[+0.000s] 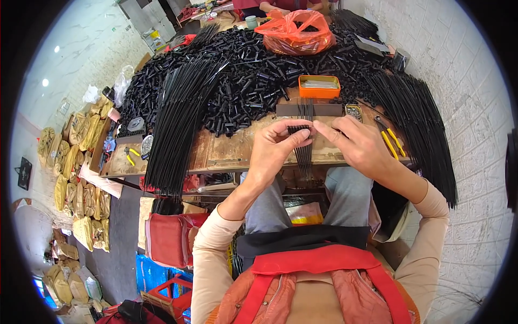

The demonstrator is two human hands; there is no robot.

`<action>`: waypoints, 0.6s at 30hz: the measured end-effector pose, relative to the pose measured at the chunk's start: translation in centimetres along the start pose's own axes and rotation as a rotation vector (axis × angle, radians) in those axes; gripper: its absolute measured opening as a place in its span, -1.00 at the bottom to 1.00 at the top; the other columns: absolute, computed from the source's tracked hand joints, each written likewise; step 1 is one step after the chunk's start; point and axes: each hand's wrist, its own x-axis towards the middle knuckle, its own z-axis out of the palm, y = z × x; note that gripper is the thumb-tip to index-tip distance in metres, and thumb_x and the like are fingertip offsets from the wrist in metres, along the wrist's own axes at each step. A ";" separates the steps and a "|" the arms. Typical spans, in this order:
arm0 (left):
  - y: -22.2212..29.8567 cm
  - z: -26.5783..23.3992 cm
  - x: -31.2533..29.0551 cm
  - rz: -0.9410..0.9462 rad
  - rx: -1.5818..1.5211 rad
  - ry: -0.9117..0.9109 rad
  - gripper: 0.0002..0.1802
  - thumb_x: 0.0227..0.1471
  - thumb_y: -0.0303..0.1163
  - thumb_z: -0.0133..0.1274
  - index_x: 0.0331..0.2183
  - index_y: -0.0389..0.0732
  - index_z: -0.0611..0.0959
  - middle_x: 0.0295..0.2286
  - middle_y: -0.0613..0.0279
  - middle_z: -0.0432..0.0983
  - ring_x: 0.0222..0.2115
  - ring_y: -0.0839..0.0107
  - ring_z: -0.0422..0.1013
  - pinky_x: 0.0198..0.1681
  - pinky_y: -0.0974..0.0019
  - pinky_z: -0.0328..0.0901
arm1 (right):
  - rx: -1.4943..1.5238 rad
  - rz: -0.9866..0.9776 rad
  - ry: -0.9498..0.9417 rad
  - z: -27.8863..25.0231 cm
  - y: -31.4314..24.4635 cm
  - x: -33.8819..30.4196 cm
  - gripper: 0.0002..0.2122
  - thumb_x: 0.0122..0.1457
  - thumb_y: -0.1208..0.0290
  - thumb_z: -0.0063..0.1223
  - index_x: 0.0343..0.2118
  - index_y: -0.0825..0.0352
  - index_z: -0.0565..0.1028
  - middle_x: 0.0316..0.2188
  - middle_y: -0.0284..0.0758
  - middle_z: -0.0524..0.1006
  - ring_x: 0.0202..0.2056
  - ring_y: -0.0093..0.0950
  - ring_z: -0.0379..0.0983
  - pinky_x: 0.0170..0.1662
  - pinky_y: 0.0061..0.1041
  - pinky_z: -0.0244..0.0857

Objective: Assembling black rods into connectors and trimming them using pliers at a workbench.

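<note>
My left hand (271,150) is closed round a row of small black ribbed pieces (297,129), thumb on top. A bundle of thin black rods (304,155) runs from this row towards my lap and, on the far side, over a dark bar (288,110) on the table. My right hand (357,144) meets the row's right end with thumb and index finger pinched together. Whatever is between those fingertips is too small to make out. Just beyond, an orange box (319,93) holds thin pale pins, and a little tin (354,111) holds small metal bits.
Black tubular parts (243,81) are heaped across the wooden table (226,154). Long black rod bundles hang over its edge at left (175,124) and right (423,119). Yellow-handled pliers (389,141) lie by my right hand. An orange plastic bag (297,35) sits at the back, near another person.
</note>
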 end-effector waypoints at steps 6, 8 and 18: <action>-0.2 0.1 0.0 0.013 0.005 -0.008 -0.77 0.06 -0.61 0.08 -0.18 -0.38 0.63 -0.33 0.13 0.60 -0.30 0.48 0.52 -0.12 0.35 0.48 | -0.085 -0.056 0.012 -0.3 -0.2 0.6 -0.55 -0.14 0.63 0.06 -0.06 0.44 0.48 -0.37 -0.24 0.44 -0.37 -0.34 0.44 -0.41 -0.41 0.35; -0.5 0.2 0.0 0.011 0.010 -0.007 -0.77 0.06 -0.62 0.08 -0.18 -0.38 0.63 -0.33 0.12 0.60 -0.29 0.47 0.52 -0.12 0.34 0.48 | -0.127 -0.090 0.031 -0.4 -0.2 0.8 -0.57 -0.14 0.60 0.07 -0.09 0.46 0.49 -0.36 -0.23 0.45 -0.37 -0.34 0.44 -0.40 -0.43 0.36; -0.6 -0.3 -0.1 -0.038 0.002 0.005 -0.73 0.04 -0.61 0.11 -0.14 -0.38 0.61 -0.30 0.08 0.60 -0.24 0.38 0.53 -0.10 0.33 0.47 | -0.095 -0.100 0.131 -0.8 -0.1 1.6 -0.64 -0.17 0.60 0.10 -0.20 0.44 0.50 -0.30 -0.19 0.45 -0.34 -0.29 0.45 -0.34 -0.42 0.39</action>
